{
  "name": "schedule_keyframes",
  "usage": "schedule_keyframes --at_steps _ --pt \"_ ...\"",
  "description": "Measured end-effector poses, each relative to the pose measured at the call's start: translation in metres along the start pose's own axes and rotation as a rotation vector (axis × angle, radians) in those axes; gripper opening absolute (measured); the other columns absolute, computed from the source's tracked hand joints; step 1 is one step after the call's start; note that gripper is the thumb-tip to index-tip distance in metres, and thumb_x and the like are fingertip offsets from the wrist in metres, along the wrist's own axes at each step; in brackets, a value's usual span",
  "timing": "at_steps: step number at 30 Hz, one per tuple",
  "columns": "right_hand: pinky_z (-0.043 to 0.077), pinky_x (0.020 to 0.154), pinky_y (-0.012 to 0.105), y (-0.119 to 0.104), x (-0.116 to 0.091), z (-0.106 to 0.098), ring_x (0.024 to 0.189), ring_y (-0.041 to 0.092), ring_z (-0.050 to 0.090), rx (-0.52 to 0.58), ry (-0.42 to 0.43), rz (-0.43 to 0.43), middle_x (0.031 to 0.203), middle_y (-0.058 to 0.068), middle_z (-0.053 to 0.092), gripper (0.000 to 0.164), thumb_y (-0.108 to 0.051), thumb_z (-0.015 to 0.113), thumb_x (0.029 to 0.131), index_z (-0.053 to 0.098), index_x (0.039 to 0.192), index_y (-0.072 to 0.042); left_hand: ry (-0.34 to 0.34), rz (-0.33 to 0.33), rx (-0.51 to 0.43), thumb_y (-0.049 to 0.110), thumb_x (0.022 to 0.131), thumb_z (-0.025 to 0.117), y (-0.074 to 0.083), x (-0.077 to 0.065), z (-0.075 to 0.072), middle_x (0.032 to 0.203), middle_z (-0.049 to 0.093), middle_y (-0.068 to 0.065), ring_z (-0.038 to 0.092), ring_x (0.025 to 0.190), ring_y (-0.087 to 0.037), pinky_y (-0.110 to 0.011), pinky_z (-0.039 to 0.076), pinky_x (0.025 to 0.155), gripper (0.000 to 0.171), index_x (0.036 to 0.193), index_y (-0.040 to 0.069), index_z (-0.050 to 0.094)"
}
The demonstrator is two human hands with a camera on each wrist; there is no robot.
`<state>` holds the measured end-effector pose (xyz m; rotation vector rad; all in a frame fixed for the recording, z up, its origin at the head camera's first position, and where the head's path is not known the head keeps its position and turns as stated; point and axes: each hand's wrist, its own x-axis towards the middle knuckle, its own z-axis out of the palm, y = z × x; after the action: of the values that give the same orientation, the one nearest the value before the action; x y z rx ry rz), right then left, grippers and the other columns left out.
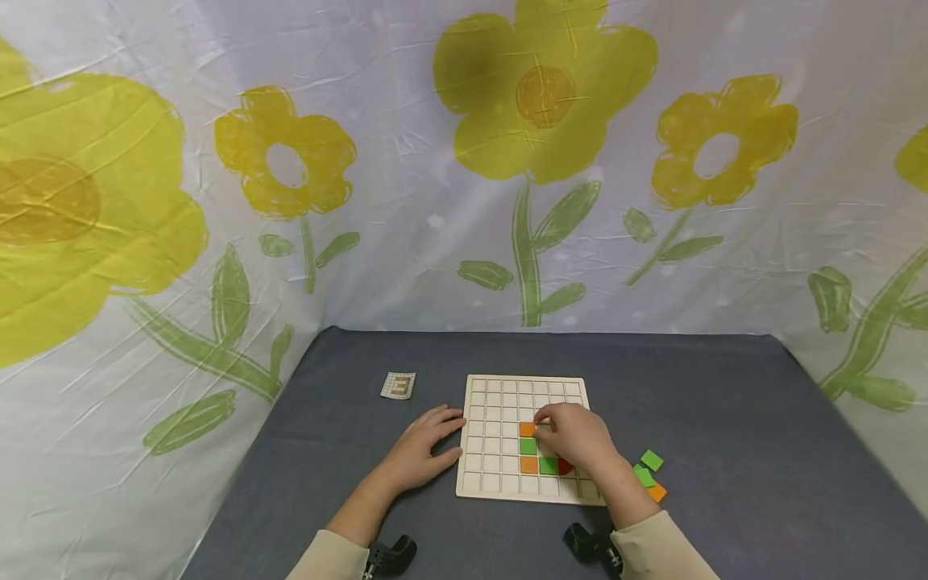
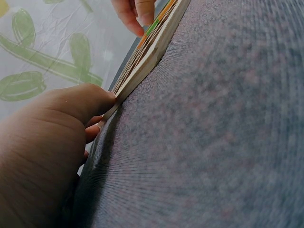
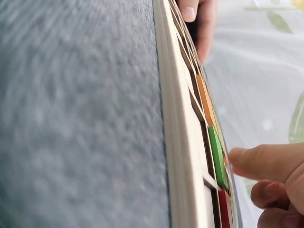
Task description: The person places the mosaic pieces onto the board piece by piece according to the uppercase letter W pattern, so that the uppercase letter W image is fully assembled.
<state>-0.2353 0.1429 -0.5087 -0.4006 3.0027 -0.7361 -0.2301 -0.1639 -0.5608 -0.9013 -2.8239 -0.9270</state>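
A light wooden grid board [image 1: 493, 476] lies on the dark table. My left hand [image 1: 424, 453] rests beside its left edge, fingers spread; the left wrist view puts the thumb [image 2: 102, 99] right at the board's rim. Over the board's middle right, my right hand [image 1: 577, 435] bends its index finger and thumb down beside an orange square tile [image 1: 527, 429]. Whether a tile is between those fingertips I cannot tell. Below lie a green tile [image 1: 528, 446], a second orange tile [image 1: 528, 465], another green tile [image 1: 548, 466] and a red piece [image 1: 565, 466], partly hidden by the hand.
Loose green tiles [image 1: 652, 460] and an orange one [image 1: 657, 491] lie right of the board, by my right forearm. A small printed card [image 1: 398, 386] with a grid pattern is at the back left. A flower-print curtain [image 1: 406, 266] hangs behind the table [image 1: 696, 387].
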Motion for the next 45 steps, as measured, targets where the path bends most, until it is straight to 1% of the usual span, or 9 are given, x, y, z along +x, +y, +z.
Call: schedule_keyframes --at_steps 4,9,22,31,34,36,39,41,45 --pt "0.043 0.056 0.032 0.006 -0.004 -0.005 0.063 0.011 0.049 0.025 0.011 0.009 0.074 -0.007 0.062 0.017 -0.027 0.079 0.092 0.080 0.106 -0.018 -0.003 0.003 -0.005 0.031 0.101 0.067 0.001 0.000 0.000 0.154 0.050 -0.006 0.034 0.149 -0.032 -0.061 0.029 0.116 0.051 0.147 0.012 0.059" --pt "0.029 0.053 0.032 0.021 -0.012 -0.019 0.056 0.015 0.037 0.118 0.013 0.056 0.066 -0.001 0.050 0.022 -0.026 0.075 0.095 0.078 0.113 -0.014 -0.015 0.000 -0.005 0.030 0.101 0.067 0.002 0.000 0.000 0.154 0.049 -0.007 0.033 0.149 -0.033 -0.061 0.029 0.116 0.051 0.147 0.011 0.058" --pt "0.038 0.059 0.035 0.078 -0.032 -0.065 0.065 0.021 0.045 0.292 0.017 0.114 0.073 0.004 0.050 0.030 -0.018 0.069 0.100 0.071 0.126 -0.002 -0.004 -0.012 -0.011 0.030 0.101 0.067 0.001 -0.001 0.002 0.154 0.049 -0.006 0.033 0.149 -0.034 -0.063 0.029 0.115 0.051 0.147 0.011 0.058" --pt "0.039 0.061 0.033 0.120 -0.054 -0.085 0.064 0.019 0.044 0.404 -0.165 0.115 0.074 0.005 0.050 0.033 -0.012 0.070 0.098 0.069 0.127 0.003 0.010 -0.012 -0.009 0.028 0.100 0.068 0.002 -0.001 0.001 0.154 0.049 -0.008 0.033 0.149 -0.034 -0.063 0.029 0.115 0.051 0.147 0.010 0.059" --pt "0.045 0.066 0.033 0.133 -0.061 -0.091 0.074 0.017 0.051 0.437 -0.227 0.118 0.084 0.006 0.061 0.034 -0.007 0.071 0.094 0.069 0.125 0.005 0.006 -0.009 -0.011 0.028 0.100 0.069 0.002 -0.001 0.000 0.155 0.048 -0.008 0.033 0.149 -0.034 -0.063 0.029 0.116 0.051 0.147 0.011 0.058" --pt "0.044 0.067 0.032 0.140 -0.065 -0.093 0.073 0.016 0.051 0.462 -0.268 0.125 0.084 0.006 0.061 0.035 -0.001 0.070 0.090 0.069 0.125 0.007 0.003 -0.009 -0.011 0.029 0.100 0.068 0.001 -0.001 0.001 0.155 0.048 -0.008 0.033 0.149 -0.034 -0.063 0.029 0.116 0.051 0.147 0.011 0.058" --pt "0.041 0.062 0.029 0.146 -0.068 -0.094 0.069 0.014 0.047 0.515 -0.327 0.157 0.079 0.003 0.056 0.039 0.007 0.067 0.086 0.068 0.126 0.008 0.003 -0.008 -0.006 0.030 0.100 0.068 0.001 0.000 0.001 0.155 0.048 -0.007 0.033 0.149 -0.034 -0.063 0.029 0.115 0.051 0.147 0.011 0.058" --pt "0.035 0.059 0.028 0.148 -0.069 -0.093 0.062 0.015 0.040 0.537 -0.349 0.187 0.070 0.001 0.044 0.042 0.011 0.065 0.083 0.067 0.125 0.009 0.007 -0.007 -0.008 0.030 0.100 0.068 0.002 0.000 0.001 0.155 0.049 -0.007 0.033 0.149 -0.034 -0.063 0.029 0.116 0.051 0.147 0.011 0.058" --pt "0.032 0.057 0.027 0.150 -0.069 -0.089 0.061 0.015 0.038 0.524 -0.337 0.205 0.068 0.000 0.042 0.042 0.012 0.065 0.080 0.069 0.121 0.008 0.011 -0.006 -0.015 0.030 0.100 0.068 0.002 0.001 0.001 0.154 0.049 -0.007 0.034 0.149 -0.034 -0.063 0.030 0.115 0.051 0.147 0.011 0.059"
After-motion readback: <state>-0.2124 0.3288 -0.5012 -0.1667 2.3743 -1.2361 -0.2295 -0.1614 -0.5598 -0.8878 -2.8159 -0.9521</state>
